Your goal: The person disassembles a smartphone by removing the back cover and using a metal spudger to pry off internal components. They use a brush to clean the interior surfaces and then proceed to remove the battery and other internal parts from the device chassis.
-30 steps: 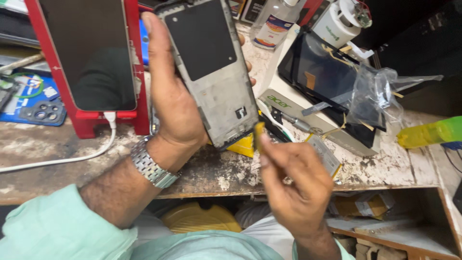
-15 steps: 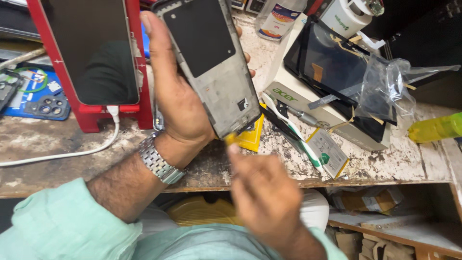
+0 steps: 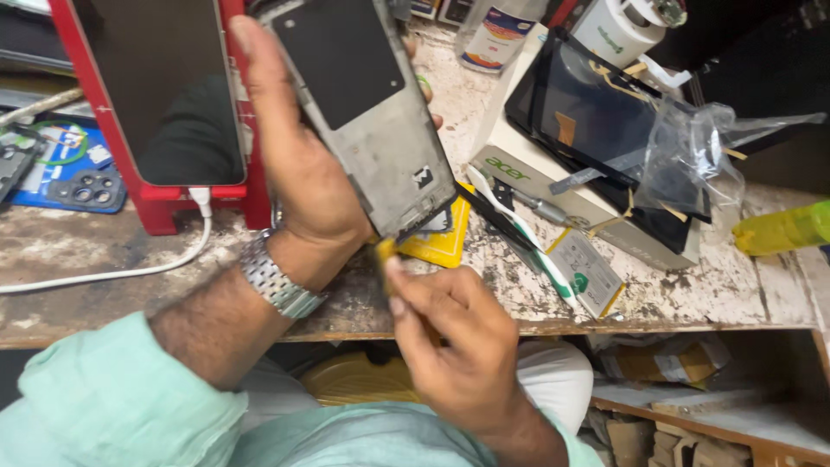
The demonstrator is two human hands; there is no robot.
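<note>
My left hand point(image 3: 303, 169) grips a grey phone frame point(image 3: 367, 112) with a black panel on its upper part, tilted above the worn workbench point(image 3: 130, 285). A steel watch sits on that wrist. My right hand point(image 3: 450, 337) is below it, pinching a small yellow pry pick point(image 3: 385, 251) whose tip touches the frame's lower edge. A yellow card point(image 3: 443, 246) lies on the bench just behind the frame's bottom corner.
A phone on a red stand point(image 3: 164, 95) with a white cable stands at the left. A white box point(image 3: 553, 195) with a black screen panel, a plastic bag point(image 3: 700, 147), bottles and a screwdriver lie at the right. Boxes fill the shelf below.
My right hand has come up from below the bench edge and brought the yellow pick against the bottom edge of the frame. My left hand keeps holding the frame.
</note>
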